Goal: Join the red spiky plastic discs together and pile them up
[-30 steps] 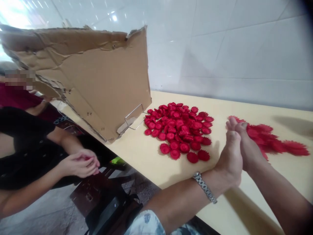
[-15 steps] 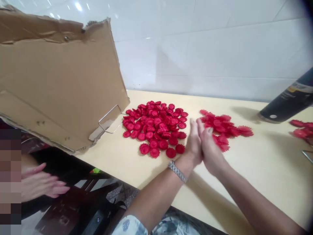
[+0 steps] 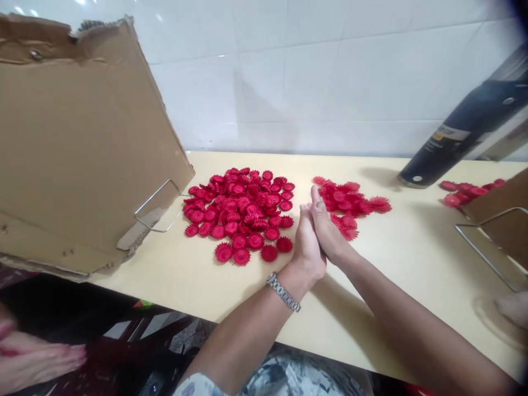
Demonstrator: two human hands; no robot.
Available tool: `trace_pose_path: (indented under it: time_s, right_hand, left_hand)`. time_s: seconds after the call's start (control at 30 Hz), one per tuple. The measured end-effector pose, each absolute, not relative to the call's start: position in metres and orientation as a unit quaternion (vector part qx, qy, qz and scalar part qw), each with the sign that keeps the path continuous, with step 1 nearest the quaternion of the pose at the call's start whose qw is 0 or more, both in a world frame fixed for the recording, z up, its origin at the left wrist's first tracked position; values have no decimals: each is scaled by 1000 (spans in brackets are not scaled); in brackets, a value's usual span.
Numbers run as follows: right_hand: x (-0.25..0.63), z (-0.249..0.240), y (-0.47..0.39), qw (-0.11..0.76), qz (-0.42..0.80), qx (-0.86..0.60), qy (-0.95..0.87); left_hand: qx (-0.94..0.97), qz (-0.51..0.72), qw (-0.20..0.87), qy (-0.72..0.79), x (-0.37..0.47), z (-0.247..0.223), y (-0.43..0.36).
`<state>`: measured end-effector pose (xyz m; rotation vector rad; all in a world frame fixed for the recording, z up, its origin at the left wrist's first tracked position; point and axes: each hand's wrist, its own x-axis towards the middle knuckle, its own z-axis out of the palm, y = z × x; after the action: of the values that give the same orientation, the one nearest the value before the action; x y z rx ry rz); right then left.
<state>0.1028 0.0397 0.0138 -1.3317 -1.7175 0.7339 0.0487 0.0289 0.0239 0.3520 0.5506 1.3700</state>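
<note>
palm to palm over the pale table (image 3: 396,242), between two lots of red toothed discs.
left hand (image 3: 306,247), metal-banded watch (image 3: 283,292) at wrist, pressed against right hand (image 3: 329,232); both nearly flat, fingers mostly straight and pointing far; cannot tell if anything is clasped between. larger disc pile (image 3: 243,206) to the left, smaller disc pile (image 3: 346,201) just beside the right fingertips; dark bottle (image 3: 443,140) tilted in view, far right. versus the last frame: palms still together, right fingertips now reach past the left ones; right-hand cardboard (image 3: 501,212) has come into view.
</note>
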Motion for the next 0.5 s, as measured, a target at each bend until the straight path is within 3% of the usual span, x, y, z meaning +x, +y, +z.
trace_pose_path:
  time_s: [0.23,0.37,0.5]
  right_hand:
    - [131,33,42,511,435,-450,-590]
    - [144,38,26,484,369,-453,-651]
    - [145,36,13,438,227,-423,-760]
  left_hand:
    - [54,599,751,273,29,27,20]
    - [80,605,739,284,18,31,16]
    - [87,593,736,315,18,35,11]
